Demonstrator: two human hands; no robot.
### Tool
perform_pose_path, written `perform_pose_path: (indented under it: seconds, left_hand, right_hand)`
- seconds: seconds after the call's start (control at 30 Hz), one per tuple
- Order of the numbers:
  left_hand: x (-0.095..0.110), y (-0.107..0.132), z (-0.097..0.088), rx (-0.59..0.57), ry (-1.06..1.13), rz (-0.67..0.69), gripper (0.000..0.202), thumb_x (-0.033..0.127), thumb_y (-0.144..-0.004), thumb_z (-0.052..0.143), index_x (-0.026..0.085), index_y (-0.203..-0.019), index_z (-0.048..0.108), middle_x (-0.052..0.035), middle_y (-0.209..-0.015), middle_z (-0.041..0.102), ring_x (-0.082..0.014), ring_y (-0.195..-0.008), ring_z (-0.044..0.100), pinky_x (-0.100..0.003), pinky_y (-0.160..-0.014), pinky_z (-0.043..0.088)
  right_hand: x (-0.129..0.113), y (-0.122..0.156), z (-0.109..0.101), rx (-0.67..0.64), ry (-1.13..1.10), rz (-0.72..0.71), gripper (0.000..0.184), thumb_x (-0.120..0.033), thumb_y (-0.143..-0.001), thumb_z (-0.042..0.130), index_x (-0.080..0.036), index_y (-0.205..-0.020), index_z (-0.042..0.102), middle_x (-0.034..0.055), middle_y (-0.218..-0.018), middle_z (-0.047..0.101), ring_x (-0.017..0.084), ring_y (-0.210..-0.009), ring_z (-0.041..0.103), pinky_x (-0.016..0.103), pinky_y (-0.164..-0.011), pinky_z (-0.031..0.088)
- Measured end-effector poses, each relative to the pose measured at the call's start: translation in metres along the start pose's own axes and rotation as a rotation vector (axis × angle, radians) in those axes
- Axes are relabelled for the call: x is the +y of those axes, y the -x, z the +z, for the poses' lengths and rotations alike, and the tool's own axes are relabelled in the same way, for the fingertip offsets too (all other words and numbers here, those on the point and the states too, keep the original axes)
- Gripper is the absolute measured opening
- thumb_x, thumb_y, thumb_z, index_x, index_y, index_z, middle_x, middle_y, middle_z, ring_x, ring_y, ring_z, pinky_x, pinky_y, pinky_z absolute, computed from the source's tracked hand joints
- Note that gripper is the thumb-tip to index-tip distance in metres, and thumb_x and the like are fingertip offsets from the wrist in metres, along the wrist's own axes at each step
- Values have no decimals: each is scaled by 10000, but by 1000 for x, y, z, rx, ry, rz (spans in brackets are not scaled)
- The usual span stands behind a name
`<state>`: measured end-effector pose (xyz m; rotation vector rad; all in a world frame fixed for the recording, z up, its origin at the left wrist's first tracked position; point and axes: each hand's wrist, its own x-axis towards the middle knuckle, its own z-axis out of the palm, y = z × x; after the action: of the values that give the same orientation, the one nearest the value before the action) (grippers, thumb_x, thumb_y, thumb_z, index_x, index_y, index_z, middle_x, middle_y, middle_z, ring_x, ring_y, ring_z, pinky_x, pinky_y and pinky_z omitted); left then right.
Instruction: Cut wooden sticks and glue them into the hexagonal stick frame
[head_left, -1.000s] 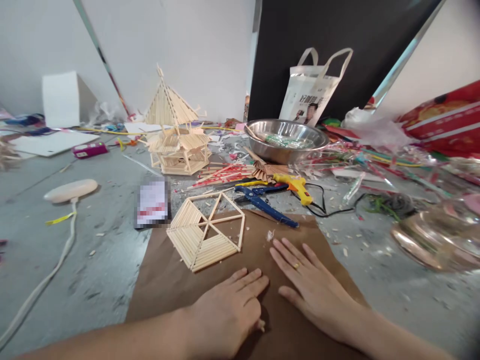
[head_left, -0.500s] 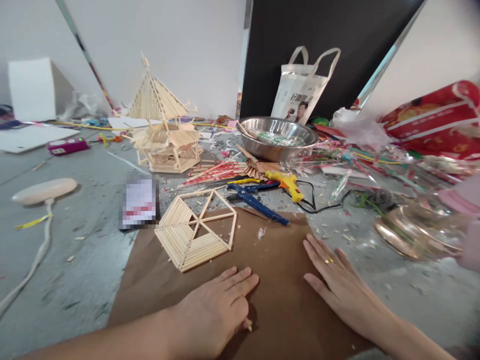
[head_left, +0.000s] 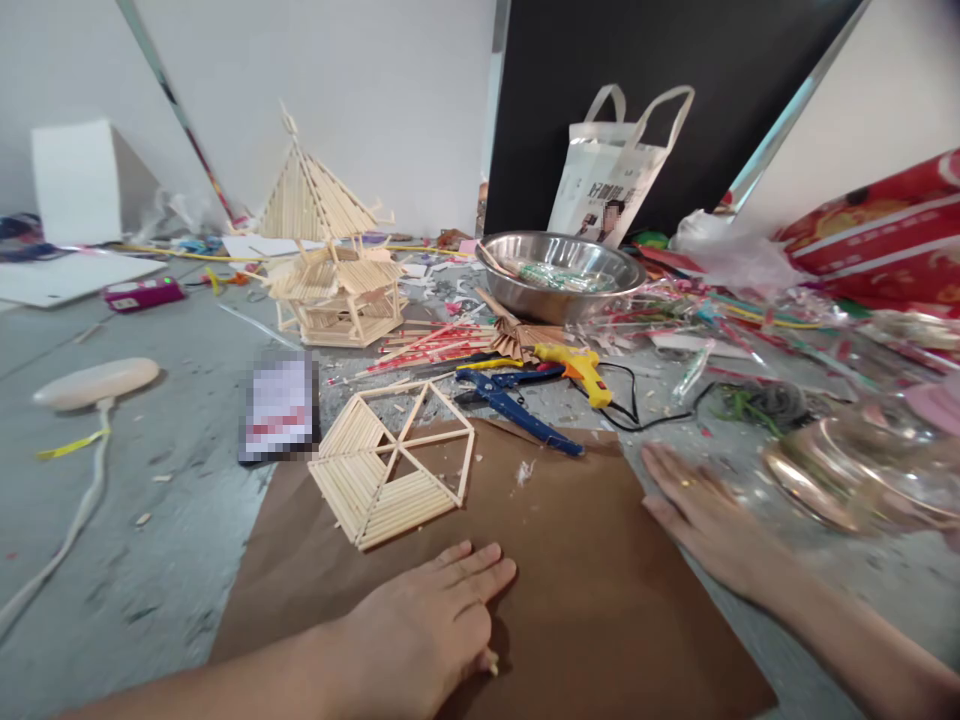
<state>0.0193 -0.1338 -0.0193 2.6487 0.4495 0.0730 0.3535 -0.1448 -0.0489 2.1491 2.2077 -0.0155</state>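
My left hand point(head_left: 442, 615) rests low on a sheet of brown paper point(head_left: 585, 570), its fingers long and close together. Pale tips of a short wooden stick point(head_left: 491, 662) poke out under its thumb; the rest is hidden by the palm. Just beyond lies a flat six-sided stick frame point(head_left: 356, 485), partly filled with rows of sticks. My right hand point(head_left: 705, 515), slightly blurred, is open and flat at the floor past the paper's right edge, holding nothing visible. Blue cutters point(head_left: 517, 405) and a yellow glue gun point(head_left: 581, 370) lie behind the paper.
A stick-built pavilion point(head_left: 330, 260) stands at the back left, near a phone point(head_left: 277, 410) and a white corded device point(head_left: 97, 383). Behind are a steel bowl point(head_left: 562, 305) and a white bag point(head_left: 604, 185). A clear gold-toned object point(head_left: 825, 470) sits at the right. Scraps litter the floor.
My right hand has swept to the right, off the brown paper, uncovering its right edge. My left hand stays nearly in place. The view has shifted slightly.
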Motion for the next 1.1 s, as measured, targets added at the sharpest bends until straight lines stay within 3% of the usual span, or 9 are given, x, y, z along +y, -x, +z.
perform_pose_path:
  seconds: [0.1,0.17,0.23,0.3,0.43,0.53,0.73,0.97,1.1]
  left_hand:
    - [0,0,-1,9,67,-10,253,250,-810,350,99,-854,549,-121,-1250,358,-208,-1178,268,-352,-985,226]
    - [0,0,-5,48,163,-24,220,244,-805,361,123,-833,542,-102,-1220,414,-190,-1160,313,-338,-970,255]
    - [0,-2,-15,118,283,-64,192,246,-804,366,151,-799,534,-67,-1169,477,-150,-1101,396,-285,-919,323]
    - [-2,-7,-30,242,362,-146,210,277,-802,374,155,-752,538,-57,-1096,523,-120,-967,491,-232,-809,394]
    - [-15,-24,-74,587,357,-269,226,313,-759,444,158,-680,588,-27,-731,569,-107,-692,509,-225,-660,399]
    - [-37,-35,-100,794,408,-417,208,324,-731,472,165,-675,593,1,-627,560,-94,-574,477,-204,-539,363]
    - [-80,-43,-111,805,533,-468,254,374,-775,378,151,-719,486,-4,-570,583,-50,-387,405,-175,-410,308]
    - [-95,-47,-108,828,657,-490,232,382,-787,349,159,-753,401,-21,-641,607,-34,-347,400,-152,-353,268]
    - [-94,-50,-104,864,700,-474,232,381,-782,360,156,-770,415,-3,-619,596,-34,-348,387,-155,-362,292]
  right_hand:
    - [17,-6,-4,85,-83,137,607,-440,-769,205,-56,-1220,339,116,-1295,295,209,-1190,248,375,-978,218]
    - [17,-9,-15,200,-151,129,536,-434,-778,214,-126,-1167,418,93,-1233,400,208,-1148,329,367,-958,263]
    - [4,-13,-31,368,-216,132,411,-400,-790,228,-244,-1049,507,51,-1053,554,208,-1028,459,369,-886,343]
    - [-18,-23,-50,411,-248,116,343,-380,-789,268,-281,-951,552,33,-951,597,218,-909,528,364,-782,399]
    - [-68,-60,-77,275,-160,78,322,-390,-769,325,-265,-926,576,19,-901,623,218,-788,566,345,-640,411]
    - [-100,-92,-82,244,-32,-133,342,-406,-771,324,-226,-901,583,37,-908,610,213,-885,520,343,-754,359]
    - [-124,-124,-70,-66,1,-116,346,-452,-702,406,-179,-849,558,87,-849,602,243,-759,550,324,-590,375]
    - [-118,-129,-69,-32,-80,-74,297,-339,-768,307,-182,-917,512,88,-846,604,215,-747,560,297,-591,371]
    - [-114,-134,-82,98,-240,-14,348,-389,-745,358,-185,-999,478,74,-887,593,198,-754,547,290,-608,381]
